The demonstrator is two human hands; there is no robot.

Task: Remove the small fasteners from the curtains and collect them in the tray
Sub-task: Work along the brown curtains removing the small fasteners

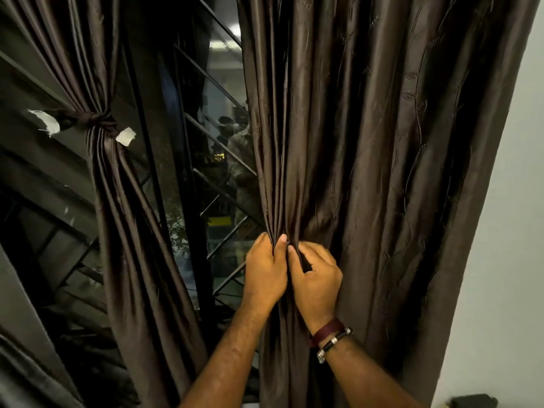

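- The right-hand curtain (368, 142) hangs in long vertical pleats; a bunch of those pleats is gathered at its inner edge, the edge nearest the window grille (217, 136).
- The left hand (265, 272) is curled round the gathered folds from the window side, its thumb lying upward along the pleats.
- The right hand (316, 279) is set just beside it, touching it, with the fingertips pinched into the same folds at the top of the bunch.
- No fastener is actually seen: whatever is being worked is hidden between the two sets of fingertips, so its long axis cannot be told. It is judged to lie straight above the knuckles, where thumb and forefinger meet, equally near both hands.
- The coming move is judged to be a pull away from the cloth, with the left hand holding the pleats.
- The tray is not in view.
- The left-hand curtain (123, 201) is tied back by a knotted band (100, 120), well apart from both hands.
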